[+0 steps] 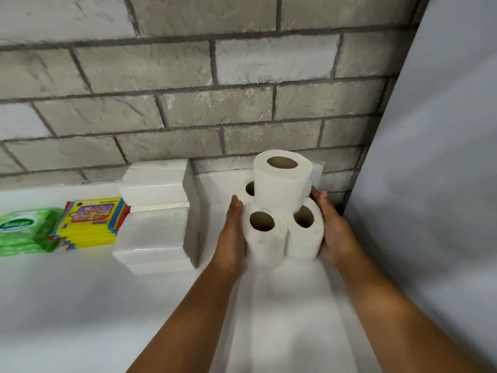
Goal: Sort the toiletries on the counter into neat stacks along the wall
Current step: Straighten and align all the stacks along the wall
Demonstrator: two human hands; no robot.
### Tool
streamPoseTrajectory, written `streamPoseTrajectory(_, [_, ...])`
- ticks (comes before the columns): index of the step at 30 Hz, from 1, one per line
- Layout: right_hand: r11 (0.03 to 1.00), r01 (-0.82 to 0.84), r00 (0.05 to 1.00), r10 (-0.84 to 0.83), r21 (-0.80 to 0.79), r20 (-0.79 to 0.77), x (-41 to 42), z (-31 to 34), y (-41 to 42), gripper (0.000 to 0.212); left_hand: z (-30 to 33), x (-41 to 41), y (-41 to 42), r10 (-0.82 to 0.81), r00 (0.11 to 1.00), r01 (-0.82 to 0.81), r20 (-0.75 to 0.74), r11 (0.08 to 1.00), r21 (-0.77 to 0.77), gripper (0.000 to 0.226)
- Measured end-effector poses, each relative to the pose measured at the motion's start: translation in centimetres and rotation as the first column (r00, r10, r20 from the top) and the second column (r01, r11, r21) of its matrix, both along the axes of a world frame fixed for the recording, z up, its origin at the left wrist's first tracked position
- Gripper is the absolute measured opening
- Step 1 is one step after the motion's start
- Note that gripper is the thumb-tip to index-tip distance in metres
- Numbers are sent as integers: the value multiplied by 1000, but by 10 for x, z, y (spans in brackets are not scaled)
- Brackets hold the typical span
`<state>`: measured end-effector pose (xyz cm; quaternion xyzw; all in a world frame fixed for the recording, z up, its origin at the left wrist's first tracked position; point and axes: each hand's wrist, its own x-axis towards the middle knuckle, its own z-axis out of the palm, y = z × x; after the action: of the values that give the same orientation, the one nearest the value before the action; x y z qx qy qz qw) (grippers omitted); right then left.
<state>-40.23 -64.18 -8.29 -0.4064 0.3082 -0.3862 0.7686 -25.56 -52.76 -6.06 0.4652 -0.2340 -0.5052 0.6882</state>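
Both hands are pressing flat against a cluster of toilet rolls in the head view: the left hand and right hand are lying with fingers straight along its sides. One roll is sitting upright atop the others, near the brick wall and the grey side wall. White tissue packs are standing stacked just left on the bench, then yellow wipe packs and green wipes, cut off at the edge.

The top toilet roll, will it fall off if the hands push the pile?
Probably wobbly: the top toilet roll stands upright on the lower rolls' rounded edges. It looks light and soft, so a fall shouldn't damage it. On its side it could roll.
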Motion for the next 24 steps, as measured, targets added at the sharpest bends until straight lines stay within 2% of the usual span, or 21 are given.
streamPoseTrajectory(4, [1000,-17,1000,17,-12,17,7,-1,3,51,-1,7,4,3,1000,-3,-18,1000,-6,46])
streamPoseTrajectory(13, [999,-31,999,31,19,37,21,0,9,50,-3,14,10,43,999,-43,-12,998,-49,43])
streamPoseTrajectory(24, [996,-85,995,86,-12,44,29,3,16,48,-7,27,11,111,994,-111,7,994,18,48])
